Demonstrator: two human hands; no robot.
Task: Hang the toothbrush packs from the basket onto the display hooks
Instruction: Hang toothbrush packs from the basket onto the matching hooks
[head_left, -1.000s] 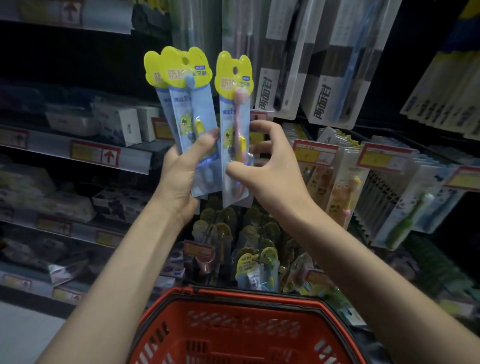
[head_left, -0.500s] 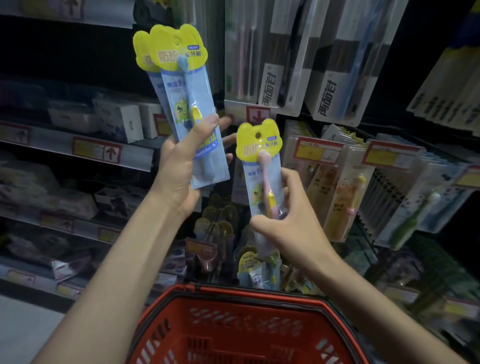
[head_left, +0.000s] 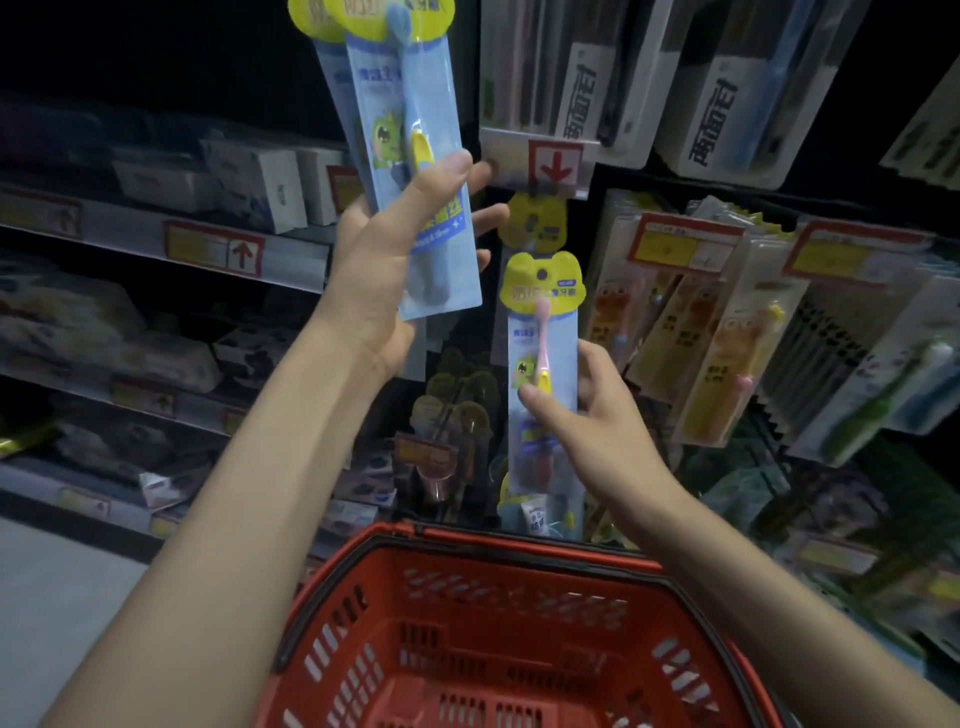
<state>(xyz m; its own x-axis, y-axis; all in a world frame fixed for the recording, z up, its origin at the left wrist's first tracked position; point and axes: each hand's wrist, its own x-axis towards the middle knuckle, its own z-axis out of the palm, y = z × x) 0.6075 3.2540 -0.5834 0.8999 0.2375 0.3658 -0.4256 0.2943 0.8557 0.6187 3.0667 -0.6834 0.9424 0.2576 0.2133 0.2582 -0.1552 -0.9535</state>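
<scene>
Nearest to the camera, at the bottom of the frame, is a red plastic basket (head_left: 519, 548). Of its inside only the slotted walls and floor show. Both forearms rise over it from the lower corners.

The right hand (head_left: 597, 415), a little right of the centre, grasps the pink toothbrush pack (head_left: 543, 358) by its lower half, with the thumb on the front and the fingers round the right edge. The pack stands upright, and its yellow top with the hanging hole is uppermost. The left hand (head_left: 384, 270), higher and left of centre, grasps the blue toothbrush packs (head_left: 415, 130). They are two, one behind the other, with the thumb across the front and the fingers behind. Their yellow tops are cut by the upper edge of the frame.

Between the two arms, lower and farther, dim packs (head_left: 457, 410) with yellow tops hang in rows. Directly above the pink pack, a hung pack (head_left: 537, 223) with a yellow top is in shadow under a price label (head_left: 556, 161) that bears a red down arrow. Whether these two packs touch I cannot tell. To the right hang orange packs (head_left: 675, 332) behind red-framed labels, and at the upper right are large grey packs (head_left: 727, 93) with black characters. At the left, shelves (head_left: 130, 228) carry white boxes (head_left: 260, 182).
</scene>
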